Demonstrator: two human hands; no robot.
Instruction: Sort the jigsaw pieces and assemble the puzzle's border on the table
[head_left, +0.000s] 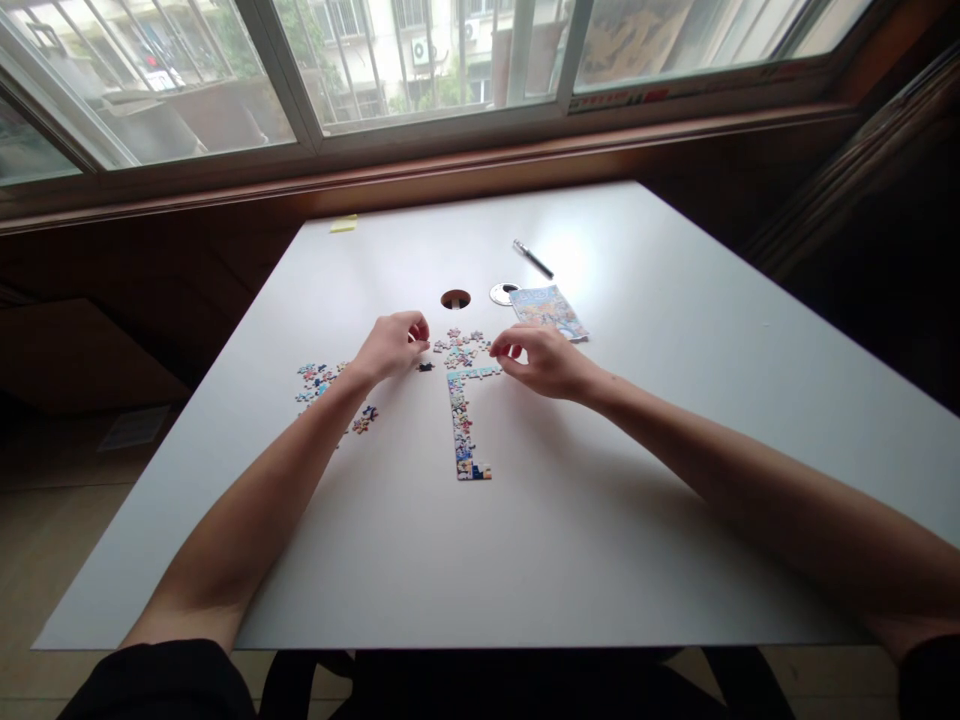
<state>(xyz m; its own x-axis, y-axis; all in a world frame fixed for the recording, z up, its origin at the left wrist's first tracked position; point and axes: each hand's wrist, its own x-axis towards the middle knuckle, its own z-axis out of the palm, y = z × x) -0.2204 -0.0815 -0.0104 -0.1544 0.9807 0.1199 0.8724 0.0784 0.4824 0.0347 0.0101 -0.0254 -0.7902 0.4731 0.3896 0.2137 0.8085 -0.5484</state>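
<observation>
A partly joined jigsaw puzzle (461, 420) lies flat on the white table, its strips forming a left side, a top edge and a short bottom corner. Just above its top strip is a cluster of loose puzzle pieces (459, 347). My right hand (551, 362) is closed in a pinch at the right end of that cluster; whatever is between its fingertips is too small to make out. Left of the cluster, my left hand (390, 345) has thumb and fingers curled together, their contents hidden. A dark puzzle piece (425, 367) lies just below its fingertips.
More loose pieces (319, 380) lie left of my left forearm, partly covered by it. Beyond my right hand are a printed picture sheet (551, 310), a pen (533, 259) and a round cover (504, 293). A cable hole (455, 299) opens in the table (600, 540). A yellow note (343, 224) is at the far edge.
</observation>
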